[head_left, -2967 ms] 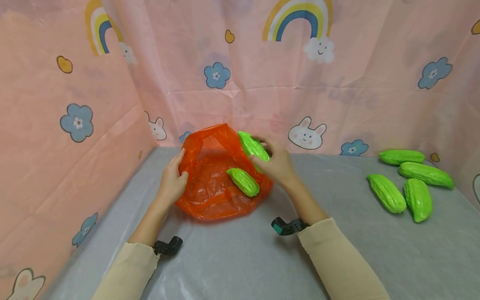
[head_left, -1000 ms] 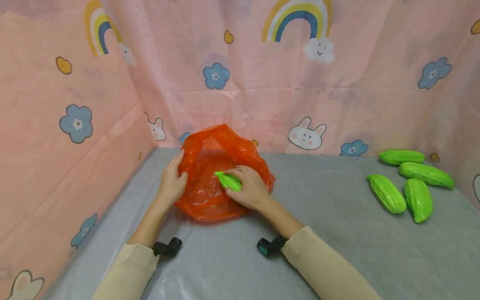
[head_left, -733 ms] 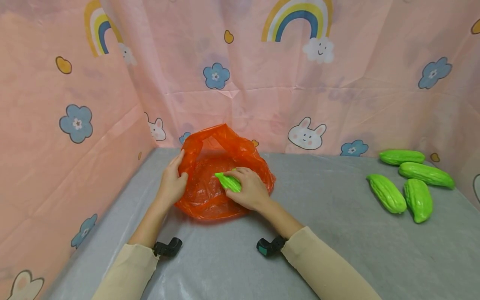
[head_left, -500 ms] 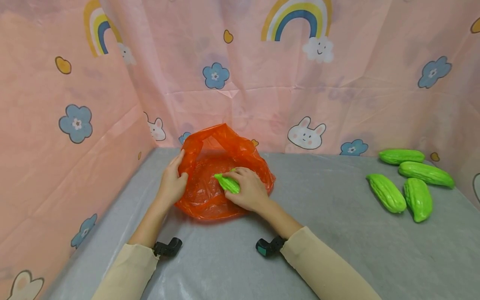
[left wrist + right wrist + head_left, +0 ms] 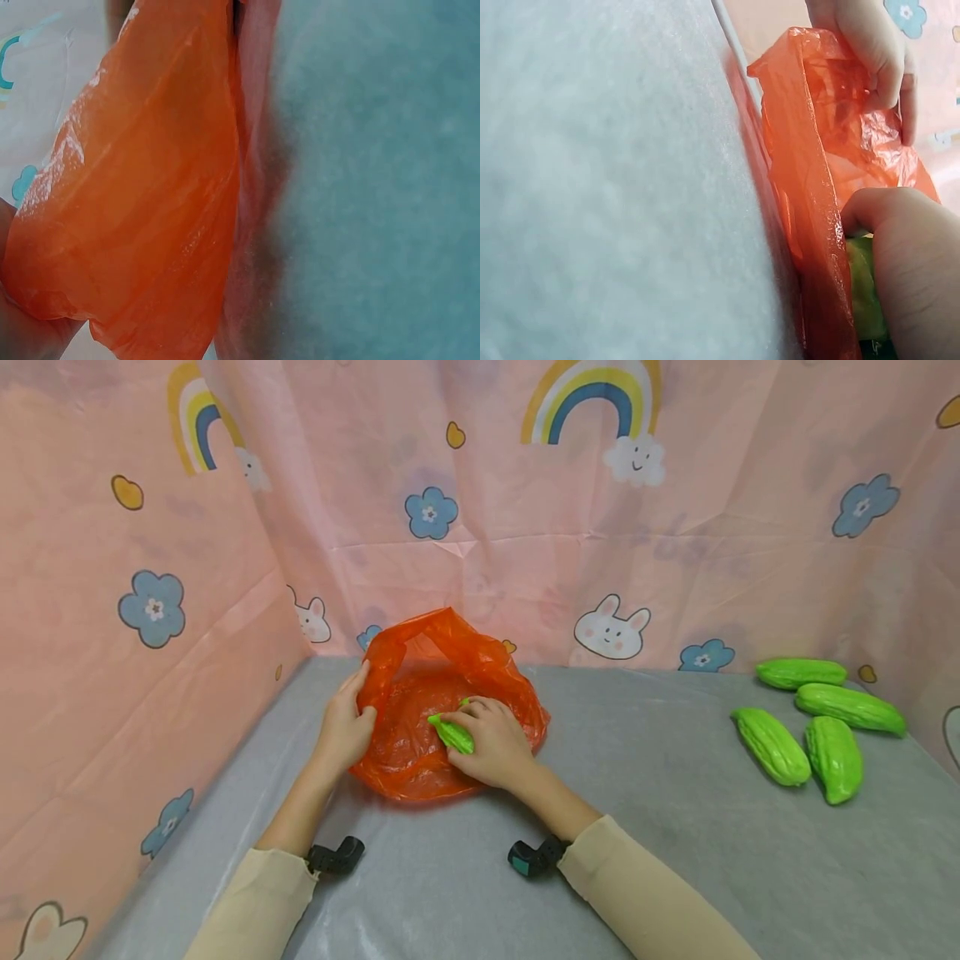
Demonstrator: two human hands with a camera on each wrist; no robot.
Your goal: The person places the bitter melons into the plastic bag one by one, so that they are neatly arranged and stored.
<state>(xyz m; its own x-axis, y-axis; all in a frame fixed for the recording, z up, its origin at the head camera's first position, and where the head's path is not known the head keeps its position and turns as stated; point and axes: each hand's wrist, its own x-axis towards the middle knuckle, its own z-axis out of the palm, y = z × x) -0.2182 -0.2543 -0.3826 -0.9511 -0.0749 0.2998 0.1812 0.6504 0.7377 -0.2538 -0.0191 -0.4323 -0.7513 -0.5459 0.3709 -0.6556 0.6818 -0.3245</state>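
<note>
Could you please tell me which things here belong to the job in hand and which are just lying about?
Part of the job:
orange bag, held by the left hand
green gourd, held by the right hand
probably the four similar gourds at right

Only surroundings:
pink patterned backdrop
grey table
black wrist devices

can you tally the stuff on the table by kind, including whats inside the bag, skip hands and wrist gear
Orange plastic bag: 1
Green bitter melons: 6 in view (4 on the grey tabletop, 2 in the bag, partly hidden by the right hand)
Total: 7
</note>
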